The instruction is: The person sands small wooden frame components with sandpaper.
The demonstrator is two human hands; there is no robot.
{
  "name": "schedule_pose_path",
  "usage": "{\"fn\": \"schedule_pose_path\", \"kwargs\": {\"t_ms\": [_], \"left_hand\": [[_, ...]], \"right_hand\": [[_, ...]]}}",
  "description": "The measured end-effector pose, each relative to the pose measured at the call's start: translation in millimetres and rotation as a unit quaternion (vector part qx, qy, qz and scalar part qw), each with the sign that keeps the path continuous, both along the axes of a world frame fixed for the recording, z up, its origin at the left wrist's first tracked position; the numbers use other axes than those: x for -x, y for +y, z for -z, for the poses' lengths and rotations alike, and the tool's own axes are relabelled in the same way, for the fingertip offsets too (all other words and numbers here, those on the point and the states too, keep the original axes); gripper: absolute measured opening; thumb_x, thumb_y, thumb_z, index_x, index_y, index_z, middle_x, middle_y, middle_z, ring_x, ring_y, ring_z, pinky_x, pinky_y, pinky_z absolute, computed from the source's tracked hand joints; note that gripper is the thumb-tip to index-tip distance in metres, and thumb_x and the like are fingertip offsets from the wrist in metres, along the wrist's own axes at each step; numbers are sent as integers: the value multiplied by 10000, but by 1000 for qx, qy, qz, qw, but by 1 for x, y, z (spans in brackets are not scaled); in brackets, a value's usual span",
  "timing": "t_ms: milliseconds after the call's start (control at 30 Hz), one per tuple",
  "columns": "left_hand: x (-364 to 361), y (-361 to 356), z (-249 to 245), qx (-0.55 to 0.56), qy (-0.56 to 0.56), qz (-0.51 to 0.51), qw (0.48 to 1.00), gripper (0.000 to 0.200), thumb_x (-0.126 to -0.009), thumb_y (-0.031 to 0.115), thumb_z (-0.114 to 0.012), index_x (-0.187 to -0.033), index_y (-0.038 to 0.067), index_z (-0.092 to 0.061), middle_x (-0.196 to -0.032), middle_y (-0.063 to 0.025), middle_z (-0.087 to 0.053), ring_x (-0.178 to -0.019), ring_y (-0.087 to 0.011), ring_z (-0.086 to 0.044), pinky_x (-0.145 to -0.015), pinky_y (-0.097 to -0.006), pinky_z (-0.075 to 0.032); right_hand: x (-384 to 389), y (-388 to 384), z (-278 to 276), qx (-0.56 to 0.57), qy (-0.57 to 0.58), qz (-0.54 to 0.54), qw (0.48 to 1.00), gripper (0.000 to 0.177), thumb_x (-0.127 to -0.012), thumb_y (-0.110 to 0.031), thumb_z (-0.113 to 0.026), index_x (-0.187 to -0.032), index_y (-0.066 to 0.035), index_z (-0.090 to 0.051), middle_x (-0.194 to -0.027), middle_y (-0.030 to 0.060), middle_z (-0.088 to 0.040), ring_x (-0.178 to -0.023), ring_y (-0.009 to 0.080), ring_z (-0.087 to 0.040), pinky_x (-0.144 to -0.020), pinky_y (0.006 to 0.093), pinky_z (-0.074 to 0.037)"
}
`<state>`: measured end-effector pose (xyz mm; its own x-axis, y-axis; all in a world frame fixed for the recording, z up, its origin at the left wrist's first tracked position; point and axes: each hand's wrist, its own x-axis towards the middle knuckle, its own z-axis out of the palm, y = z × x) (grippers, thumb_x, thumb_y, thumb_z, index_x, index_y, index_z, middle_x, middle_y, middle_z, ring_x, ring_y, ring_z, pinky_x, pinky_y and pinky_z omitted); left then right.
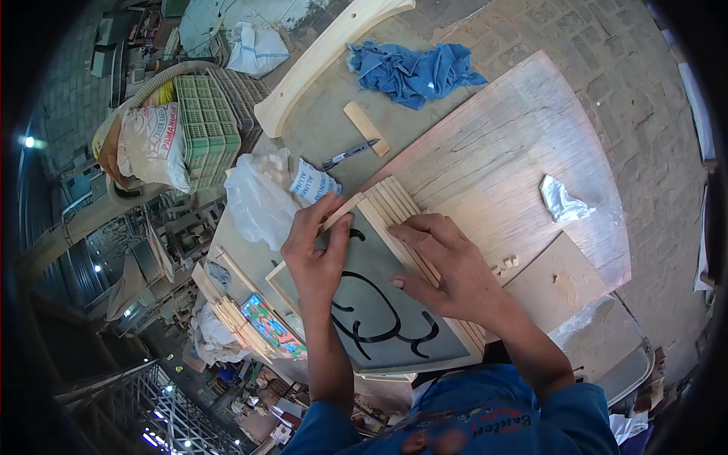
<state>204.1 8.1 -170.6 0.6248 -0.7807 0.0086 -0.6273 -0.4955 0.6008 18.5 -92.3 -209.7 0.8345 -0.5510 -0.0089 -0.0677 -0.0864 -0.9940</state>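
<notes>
My left hand (317, 246) pinches a thin wooden strip (343, 211) between thumb and fingers at the far end of a grey panel (368, 292). Black curved lines run across the panel, and light wooden strips border it. Along its right side several long wooden strips (390, 205) lie side by side. The fingers of my right hand (451, 265) are bent onto these strips, its thumb apart over the panel's edge. Part of the strips is hidden beneath my right hand.
A pen (347, 155), a small wooden block (366, 129) and a blue cloth (413, 72) lie beyond the panel. A curved wooden piece (322, 64) is further left. Crumpled foil (565, 199) rests on the plywood board (523, 144). Plastic bags (262, 197) and green crates (208, 129) are at left.
</notes>
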Motion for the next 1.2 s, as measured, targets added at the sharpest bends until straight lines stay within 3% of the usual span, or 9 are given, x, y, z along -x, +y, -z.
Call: {"fn": "schedule_pose_path", "kwargs": {"t_ms": [100,167,333,400,800,1200], "left_hand": [[-1,6,6,25,-8,7,1000,404,-842,-12,-678,-1241,11,-618,-1017,-115,-706,-954,-186,-653,-859,-324,-517],[1,7,7,21,-2,-6,1000,415,-822,-18,-701,-1229,18,-627,-1016,-121,-708,-949,-210,-662,-855,-332,-517],[1,8,10,20,2,-23,1000,429,-798,-26,-725,-1213,29,-636,-1007,-127,-708,-944,-230,-666,-857,-343,-513],[-1,10,12,12,-14,1,1000,420,-844,-7,-678,-1258,12,-608,-1025,-109,-682,-952,-182,-648,-791,-315,-540],[-2,8,12,18,-22,14,999,422,-843,-12,-678,-1258,18,-612,-989,-106,-676,-920,-167,-635,-745,-297,-537],[0,8,11,28,1,-1,1000,434,-849,7,-684,-1275,15,-602,-996,-110,-676,-942,-179,-630,-777,-303,-533]], "right_hand": [[-1,1,2,9,-2,6,1000,573,-763,-168,-783,-1281,-44,-572,-1201,174,-546,-1087,354,-562,-905,418,-495],[-1,3,2,15,-6,6,1000,526,-825,-266,-740,-1263,-46,-549,-1153,186,-525,-1043,393,-554,-919,462,-475],[-1,3,4,18,-10,8,1000,524,-830,-266,-738,-1273,-58,-548,-1156,181,-524,-1038,392,-554,-905,458,-480],[-1,2,6,23,-9,7,1000,526,-831,-267,-738,-1277,-62,-548,-1157,180,-526,-1040,392,-554,-904,457,-481],[-1,-1,7,30,-5,-1,1000,494,-829,-269,-742,-1249,-68,-578,-1133,164,-553,-1056,365,-570,-919,449,-481],[-1,-1,7,30,-5,1,1000,495,-833,-280,-738,-1249,-63,-583,-1126,163,-557,-1047,363,-576,-932,454,-478]]}}
